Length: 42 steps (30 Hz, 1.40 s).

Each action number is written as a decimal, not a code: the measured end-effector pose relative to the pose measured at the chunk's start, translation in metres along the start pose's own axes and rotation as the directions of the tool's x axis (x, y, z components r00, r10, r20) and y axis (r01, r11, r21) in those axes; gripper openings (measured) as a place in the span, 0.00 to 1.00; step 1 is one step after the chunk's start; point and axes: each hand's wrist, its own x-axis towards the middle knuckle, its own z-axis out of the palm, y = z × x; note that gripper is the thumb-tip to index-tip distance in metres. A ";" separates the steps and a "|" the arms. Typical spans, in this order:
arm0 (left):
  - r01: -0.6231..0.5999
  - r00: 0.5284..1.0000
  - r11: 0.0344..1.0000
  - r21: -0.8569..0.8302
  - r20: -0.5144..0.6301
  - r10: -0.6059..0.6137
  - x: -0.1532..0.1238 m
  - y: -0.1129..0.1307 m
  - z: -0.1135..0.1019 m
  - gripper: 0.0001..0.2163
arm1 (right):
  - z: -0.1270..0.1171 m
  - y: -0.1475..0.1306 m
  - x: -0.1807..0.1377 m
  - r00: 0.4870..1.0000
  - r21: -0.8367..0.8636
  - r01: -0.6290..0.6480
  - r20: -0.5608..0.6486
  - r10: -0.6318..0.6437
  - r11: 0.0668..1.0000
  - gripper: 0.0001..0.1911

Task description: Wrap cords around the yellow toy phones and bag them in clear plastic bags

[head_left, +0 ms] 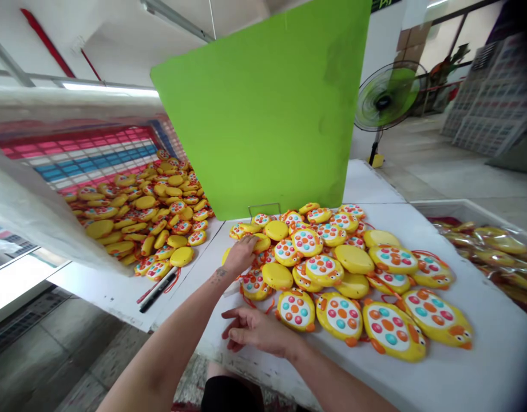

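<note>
A heap of yellow chick-shaped toys (332, 269) with coloured buttons lies on the white table (460, 366). My left hand (241, 254) reaches into the left edge of the heap, its fingers curled over a yellow toy (258, 243); whether it grips it is unclear. My right hand (257, 331) hovers near the table's front edge, fingers loosely spread, holding nothing. It is just left of a face-up toy (296, 309).
A green board (267, 109) stands upright behind the heap. A second big pile of toys (151, 212) spills from a striped sack at left. A tray of bagged toys (486, 246) sits at right. A fan (385, 100) stands behind.
</note>
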 end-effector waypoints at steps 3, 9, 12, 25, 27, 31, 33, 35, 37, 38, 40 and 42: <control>0.028 0.998 0.999 -0.019 -0.063 -0.030 -0.003 -0.004 0.003 0.25 | 0.001 0.000 0.000 1.000 0.001 -0.003 -0.001 0.003 1.000 0.35; 0.104 0.955 0.986 -0.127 -0.265 -0.135 -0.024 -0.008 -0.010 0.18 | 0.002 0.001 -0.001 1.000 0.003 -0.009 -0.012 0.009 1.000 0.36; 0.118 0.906 0.971 -0.209 -0.379 -0.191 -0.047 0.002 -0.025 0.16 | 0.001 0.002 0.000 1.000 0.009 0.029 -0.009 -0.029 1.000 0.34; -0.104 0.572 -0.060 -0.993 -0.011 -0.821 -0.219 0.081 -0.057 0.22 | 0.004 0.003 -0.010 0.996 -0.081 0.084 -0.029 -0.087 0.993 0.33; -0.074 0.579 -0.076 -0.994 0.019 -0.815 -0.237 0.091 -0.052 0.22 | 0.017 0.000 -0.010 0.997 -0.070 0.072 -0.036 -0.074 0.995 0.33; 0.082 0.625 0.267 -0.960 -0.159 -0.764 -0.264 0.115 -0.042 0.20 | 0.059 0.002 -0.018 0.992 -0.011 0.087 -0.090 -0.087 0.996 0.42; 0.179 0.685 0.473 -0.863 -0.236 -0.690 -0.276 0.128 -0.039 0.21 | 0.074 0.010 -0.030 0.981 -0.017 0.092 -0.172 -0.093 0.996 0.48; 0.219 0.772 0.587 -0.779 -0.229 -0.592 -0.290 0.138 -0.038 0.23 | 0.081 0.022 -0.048 0.970 0.028 0.069 -0.234 -0.061 0.997 0.50; 0.202 0.845 0.613 -0.764 -0.180 -0.503 -0.305 0.144 -0.035 0.23 | 0.082 0.037 -0.070 0.967 0.145 0.046 -0.254 -0.008 0.988 0.46; 0.200 0.869 0.605 -0.771 -0.146 -0.473 -0.312 0.146 -0.033 0.21 | 0.081 0.045 -0.082 0.965 0.209 0.038 -0.261 0.018 0.977 0.42; 0.236 0.865 0.570 -0.787 -0.097 -0.493 -0.324 0.148 -0.026 0.16 | 0.078 0.060 -0.103 0.956 0.329 0.034 -0.285 0.065 0.944 0.33; 0.297 0.811 0.508 -0.808 -0.068 -0.581 -0.333 0.149 -0.016 0.12 | 0.077 0.074 -0.119 0.941 0.420 0.033 -0.319 0.114 0.907 0.27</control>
